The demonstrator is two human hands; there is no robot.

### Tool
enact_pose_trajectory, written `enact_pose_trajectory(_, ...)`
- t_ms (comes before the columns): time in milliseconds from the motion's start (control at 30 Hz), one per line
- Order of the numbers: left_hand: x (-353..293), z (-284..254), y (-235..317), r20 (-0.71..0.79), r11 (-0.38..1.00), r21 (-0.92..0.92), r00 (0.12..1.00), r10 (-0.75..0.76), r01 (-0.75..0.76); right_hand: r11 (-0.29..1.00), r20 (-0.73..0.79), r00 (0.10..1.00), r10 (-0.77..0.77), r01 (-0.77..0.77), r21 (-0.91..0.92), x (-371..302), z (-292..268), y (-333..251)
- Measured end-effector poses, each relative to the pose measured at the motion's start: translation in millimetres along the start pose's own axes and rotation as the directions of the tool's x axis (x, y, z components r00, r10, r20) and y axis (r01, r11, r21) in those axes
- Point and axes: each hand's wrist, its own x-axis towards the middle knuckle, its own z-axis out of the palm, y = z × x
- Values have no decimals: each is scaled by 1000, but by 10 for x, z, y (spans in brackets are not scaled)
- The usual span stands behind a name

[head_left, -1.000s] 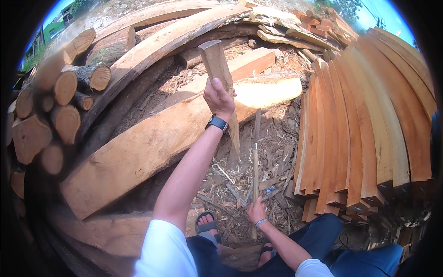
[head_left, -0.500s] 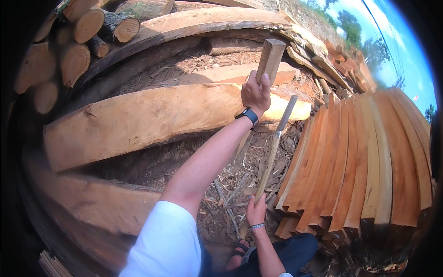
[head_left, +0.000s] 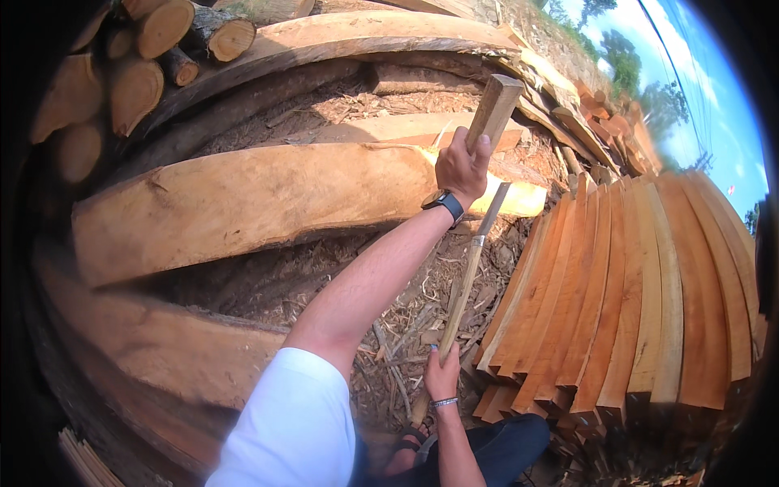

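Note:
Upright in my left hand (head_left: 462, 169) is a squared wooden post (head_left: 497, 105), its cut top showing above my closed fingers; my forearm hides what lies below. My right hand (head_left: 442, 372), lower down, wraps round the long wooden handle of a handsaw (head_left: 464, 296). The saw's narrow metal blade (head_left: 492, 209) points up and away, close to the right of my left wrist and apart from the post. Behind my left hand lies a thick sawn slab (head_left: 268, 195) with pale cut wood at its right end.
Stacked reddish boards (head_left: 617, 292) stand close on the right. Cut logs (head_left: 136, 93) are piled at the far left, beside a long curved slab (head_left: 365, 32). Another slab (head_left: 178, 349) lies at the near left. Wood chips and sticks (head_left: 398, 341) litter the ground near my sandalled foot (head_left: 403, 456).
My left hand and the post have shifted slightly right and down in the picture. The saw's blade tip sits a little lower and further left. Both grips stay the same.

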Motion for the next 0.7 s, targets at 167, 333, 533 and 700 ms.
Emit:
enact_pose_trajectory(167,-23,44,81,13,1000,14,1000,-22,22,964,-61,992,108,-120,-238,-288,495,846)
enact_pose_trajectory(333,20,84,31,-22,1000,-1,1000,0,-1,867,346,902,259,-60,-494,-672,576,1711)
enact_pose_trajectory(533,39,1,43,-34,999,28,999,-35,36,755,574,638,514,-654,50,-183,252,1307)
enact_pose_trajectory(700,29,-54,144,46,987,5,986,-160,160,578,640,521,564,-803,144,-322,259,1515)
